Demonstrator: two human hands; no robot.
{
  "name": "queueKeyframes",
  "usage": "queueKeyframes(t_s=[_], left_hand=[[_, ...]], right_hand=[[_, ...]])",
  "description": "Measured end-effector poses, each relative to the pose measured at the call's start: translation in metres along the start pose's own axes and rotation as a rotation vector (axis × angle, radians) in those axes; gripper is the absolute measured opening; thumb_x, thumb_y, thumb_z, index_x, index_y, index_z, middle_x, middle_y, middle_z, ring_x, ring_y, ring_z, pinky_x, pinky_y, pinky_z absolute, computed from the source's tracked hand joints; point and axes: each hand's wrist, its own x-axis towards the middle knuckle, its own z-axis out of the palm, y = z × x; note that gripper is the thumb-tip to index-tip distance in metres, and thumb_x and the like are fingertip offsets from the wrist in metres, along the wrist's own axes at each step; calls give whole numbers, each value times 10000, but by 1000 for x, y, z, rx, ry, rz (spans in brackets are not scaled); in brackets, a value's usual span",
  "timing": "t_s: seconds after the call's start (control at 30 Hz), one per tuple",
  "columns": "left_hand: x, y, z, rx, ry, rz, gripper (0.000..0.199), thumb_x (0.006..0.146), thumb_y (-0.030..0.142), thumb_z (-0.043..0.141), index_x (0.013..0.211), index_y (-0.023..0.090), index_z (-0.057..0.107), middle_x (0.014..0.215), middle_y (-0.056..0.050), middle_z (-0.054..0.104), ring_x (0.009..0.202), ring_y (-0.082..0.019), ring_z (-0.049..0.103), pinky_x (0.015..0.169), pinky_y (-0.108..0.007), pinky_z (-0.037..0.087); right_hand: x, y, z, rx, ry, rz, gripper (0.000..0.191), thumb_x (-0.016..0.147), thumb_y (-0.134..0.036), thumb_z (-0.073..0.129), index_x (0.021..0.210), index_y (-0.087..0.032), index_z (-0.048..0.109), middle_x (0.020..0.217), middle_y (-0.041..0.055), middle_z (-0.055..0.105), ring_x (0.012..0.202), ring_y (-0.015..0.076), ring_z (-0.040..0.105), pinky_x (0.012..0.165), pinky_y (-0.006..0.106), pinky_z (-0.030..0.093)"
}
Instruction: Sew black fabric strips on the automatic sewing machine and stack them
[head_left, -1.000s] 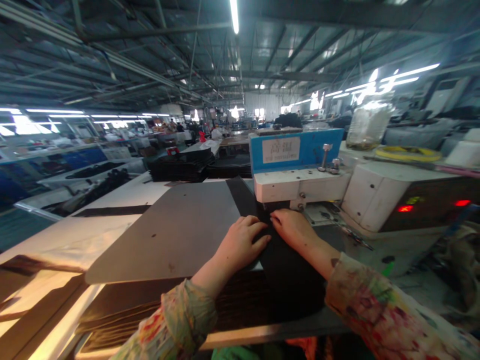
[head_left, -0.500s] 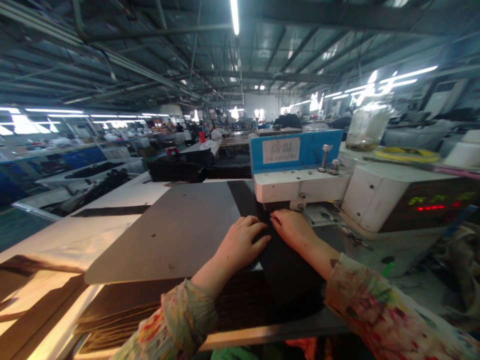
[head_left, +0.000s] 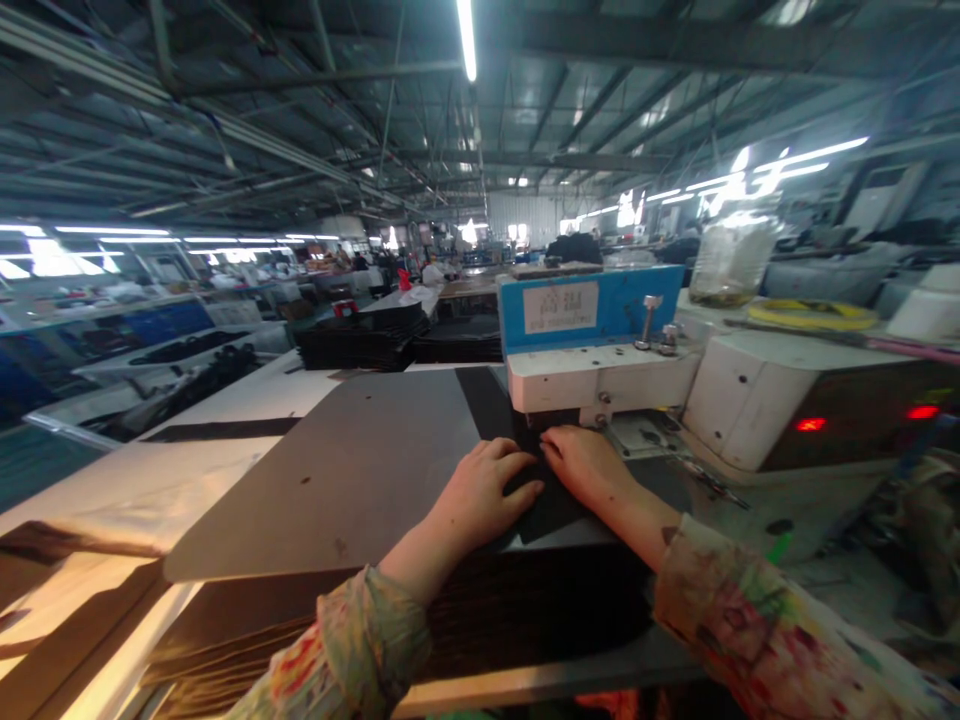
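A black fabric strip (head_left: 551,508) lies beside the sewing machine head (head_left: 559,378), partly on a smooth grey plate (head_left: 337,470). My left hand (head_left: 487,490) rests on the strip at the plate's right edge, fingers lightly bent and thumb apart. Close to the needle area, my right hand (head_left: 585,458) has its fingertips pressed together at the fabric. Both hands are just in front of the head, a small gap between them. Fabric under the head is dark, so the needle and stitches cannot be made out.
Below the plate is a stack of dark sheets (head_left: 232,640). Black piles (head_left: 364,338) stand behind it. Small metal scissors or snips (head_left: 712,482) lie right of my right hand, near the machine's control box (head_left: 817,400). A clear jar (head_left: 731,260) stands behind.
The strip's near end has drawn up from below the plate's edge toward the machine head. My hands stay almost in place. The control box's lit digits have changed to two red patches.
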Motion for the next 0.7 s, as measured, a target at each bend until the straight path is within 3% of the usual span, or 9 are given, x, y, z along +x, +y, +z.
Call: queueKeyframes(t_s=[0.7], left_hand=[[21, -24, 4, 23, -1, -16, 290, 779, 130, 399, 966, 202, 609, 990, -42, 566, 901, -159, 514, 825, -274, 428]], right_hand=[[2, -4, -1, -126, -4, -15, 217, 844, -205, 368, 811, -157, 577, 802, 71, 648, 721, 193, 616, 581, 260, 404]])
